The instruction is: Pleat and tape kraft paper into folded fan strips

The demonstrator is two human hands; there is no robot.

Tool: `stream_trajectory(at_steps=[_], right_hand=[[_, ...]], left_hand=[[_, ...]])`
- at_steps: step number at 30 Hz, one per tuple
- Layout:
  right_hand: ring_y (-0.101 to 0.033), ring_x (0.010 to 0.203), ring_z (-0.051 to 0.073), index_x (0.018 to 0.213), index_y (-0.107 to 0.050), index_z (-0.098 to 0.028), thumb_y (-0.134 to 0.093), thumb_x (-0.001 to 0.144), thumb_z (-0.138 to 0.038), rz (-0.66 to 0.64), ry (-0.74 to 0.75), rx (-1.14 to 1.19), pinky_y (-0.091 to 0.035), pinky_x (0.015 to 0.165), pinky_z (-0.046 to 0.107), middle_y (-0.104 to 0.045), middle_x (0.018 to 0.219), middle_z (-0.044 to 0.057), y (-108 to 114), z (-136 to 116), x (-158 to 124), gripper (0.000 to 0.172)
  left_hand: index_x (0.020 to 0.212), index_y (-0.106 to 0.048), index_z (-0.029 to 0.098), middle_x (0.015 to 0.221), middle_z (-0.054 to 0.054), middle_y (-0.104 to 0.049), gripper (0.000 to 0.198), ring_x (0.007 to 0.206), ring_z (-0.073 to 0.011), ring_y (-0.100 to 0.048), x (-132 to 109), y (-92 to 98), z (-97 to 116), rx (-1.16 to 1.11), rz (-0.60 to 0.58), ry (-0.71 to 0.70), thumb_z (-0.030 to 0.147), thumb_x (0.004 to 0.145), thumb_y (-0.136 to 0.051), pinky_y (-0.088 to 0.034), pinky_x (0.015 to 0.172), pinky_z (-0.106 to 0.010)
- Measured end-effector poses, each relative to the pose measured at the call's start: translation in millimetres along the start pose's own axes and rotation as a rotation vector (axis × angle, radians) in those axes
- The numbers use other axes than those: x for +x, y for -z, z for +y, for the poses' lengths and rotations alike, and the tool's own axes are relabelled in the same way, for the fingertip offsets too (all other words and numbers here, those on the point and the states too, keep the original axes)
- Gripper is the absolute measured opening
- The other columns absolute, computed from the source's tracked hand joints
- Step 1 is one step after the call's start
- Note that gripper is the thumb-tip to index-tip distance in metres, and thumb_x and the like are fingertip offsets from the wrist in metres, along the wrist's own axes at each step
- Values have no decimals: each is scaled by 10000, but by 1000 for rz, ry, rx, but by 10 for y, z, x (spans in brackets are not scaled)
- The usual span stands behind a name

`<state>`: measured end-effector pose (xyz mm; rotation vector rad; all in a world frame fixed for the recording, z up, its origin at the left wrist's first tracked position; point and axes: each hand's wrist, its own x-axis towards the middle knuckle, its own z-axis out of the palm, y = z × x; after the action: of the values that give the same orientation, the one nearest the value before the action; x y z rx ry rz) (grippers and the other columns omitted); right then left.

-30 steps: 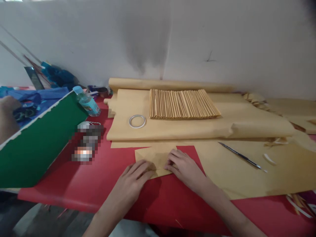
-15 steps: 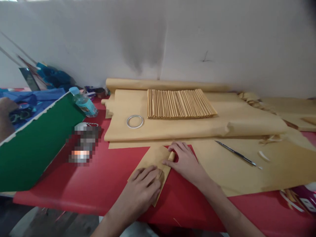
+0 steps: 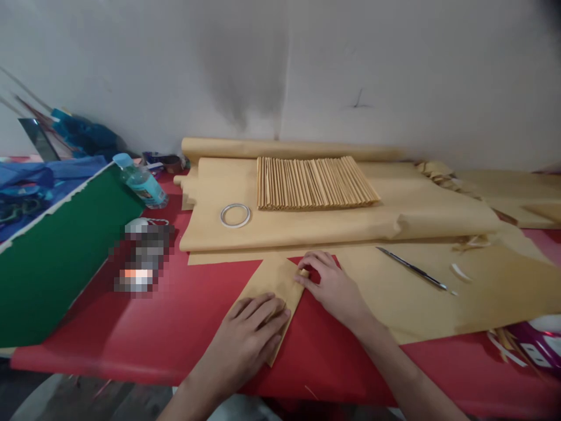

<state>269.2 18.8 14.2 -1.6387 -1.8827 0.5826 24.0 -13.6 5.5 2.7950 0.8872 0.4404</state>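
Observation:
A piece of brown kraft paper [image 3: 258, 286] lies slantwise on the red table covering in front of me, its right edge folded over. My left hand [image 3: 252, 333] rests on its lower part, fingers laid across the surface and pressing down. With thumb and fingertips, my right hand [image 3: 328, 286] pinches the folded edge near the upper right corner. The fold under my left fingers is partly hidden.
Beyond my hands, a row of folded brown paper strips [image 3: 315, 182] and a roll of tape [image 3: 235, 216] lie on large kraft sheets [image 3: 350, 228]. A craft knife [image 3: 412, 269] lies right. A green board [image 3: 65, 263] and a bottle [image 3: 144, 186] stand left.
The view has turned slightly right. My left fingers have spread flatter on the paper, while my right hand stays at its folded edge. Another person's hand at the far left has left the view.

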Motion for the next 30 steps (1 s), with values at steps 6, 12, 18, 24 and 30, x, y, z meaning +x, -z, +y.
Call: stream_trajectory(at_steps=[6, 12, 18, 24, 30], right_hand=[[-626, 981, 210, 903, -597, -258, -672, 914, -246, -13, -9, 0, -500, 862, 359, -652, 1026, 13, 6, -12, 4, 77], [-603, 977, 222, 867, -585, -250, -675, 919, -287, 24, 1, 11, -492, 891, 375, -635, 988, 20, -45, 12, 22, 110], [-583, 986, 256, 846, -565, -246, -669, 918, -319, 41, 32, 23, -490, 890, 416, -627, 973, 47, -96, 62, 40, 146], [-606, 973, 232, 926, -576, -249, -612, 948, -288, -2, 14, 46, -515, 890, 404, -636, 1003, 43, -21, 69, 26, 58], [-570, 1245, 234, 1062, -664, -271, -470, 1050, -268, -106, 254, -40, -456, 1038, 437, -646, 1288, 74, 31, 199, -122, 195]], left_hand=[[1447, -544, 287, 1442, -14, -617, 401, 1344, -231, -530, 6, 75, 0, -52, -52, 4, 280, 1052, -480, -459, 1042, -406], [1415, -568, 234, 1437, -43, -625, 377, 1351, -223, -533, -3, 54, 1, -63, -33, 23, 283, 1051, -482, -453, 1079, -403], [1410, -568, 231, 1441, -36, -632, 371, 1362, -225, -536, -26, 20, -14, -72, -16, 20, 288, 1054, -481, -441, 1096, -405], [1466, -508, 216, 1483, -43, -602, 422, 1399, -232, -504, -48, 15, -14, -42, -61, 10, 257, 1047, -474, -428, 1099, -411], [1574, -369, 209, 1554, -54, -527, 561, 1446, -230, -444, -56, 97, -19, -69, -136, 29, 402, 1057, -468, -383, 1148, -400]])
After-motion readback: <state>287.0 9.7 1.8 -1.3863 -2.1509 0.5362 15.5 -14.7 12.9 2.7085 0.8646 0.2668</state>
